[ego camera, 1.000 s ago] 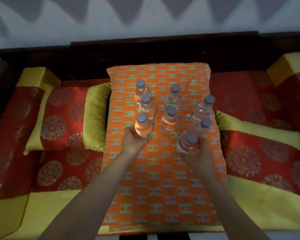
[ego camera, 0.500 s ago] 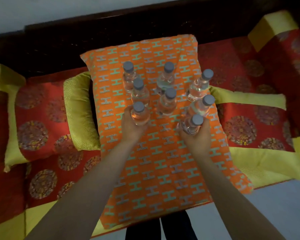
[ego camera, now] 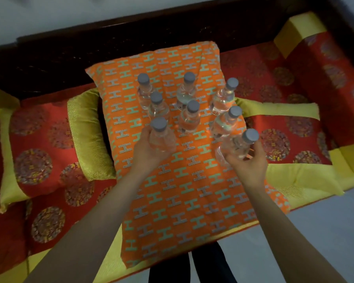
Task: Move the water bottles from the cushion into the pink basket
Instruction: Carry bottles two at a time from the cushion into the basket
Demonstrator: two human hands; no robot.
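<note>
- The left hand (ego camera: 149,154) curls its fingers round the near-left bottle (ego camera: 161,139), which is upright at the front of the group on the orange cushion (ego camera: 182,201)
- The right hand (ego camera: 248,166) grips the near-right bottle (ego camera: 236,147) from the near side; this one is tilted, its grey cap leaning to the right
- Whether either held bottle's base touches the cushion cannot be told
- Five more bottles (ego camera: 189,117) stand close together on the cushion's far half, all capped
- Red and yellow pillows (ego camera: 39,150) lie on either side of the cushion
</note>
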